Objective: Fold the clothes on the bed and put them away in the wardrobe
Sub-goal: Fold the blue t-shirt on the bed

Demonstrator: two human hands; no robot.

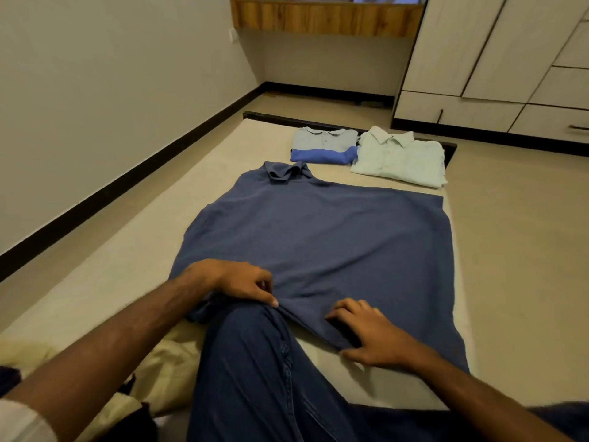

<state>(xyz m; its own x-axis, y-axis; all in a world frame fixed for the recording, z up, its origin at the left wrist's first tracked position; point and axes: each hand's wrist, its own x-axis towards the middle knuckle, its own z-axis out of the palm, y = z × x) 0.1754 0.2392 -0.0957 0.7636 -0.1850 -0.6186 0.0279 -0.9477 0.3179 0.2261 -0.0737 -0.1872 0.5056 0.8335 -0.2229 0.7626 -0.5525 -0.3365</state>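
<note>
**Bed, and what lies on it**

Low mattress [153,250] on tiled floor [510,218]. Blue polo [318,244] spread flat, collar at far end. Beyond it, side by side: folded two-tone polo [325,148], folded pale shirt [401,159]. Cream cloth [165,371] bunched at near edge.

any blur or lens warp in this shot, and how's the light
Head view: dim, soft indoor light, no glare; wide-angle warp bows the wardrobe lines and baseboard; faint shadow under the left hand and right hand on the blue polo; slight softness, fabric texture smeared.
</note>
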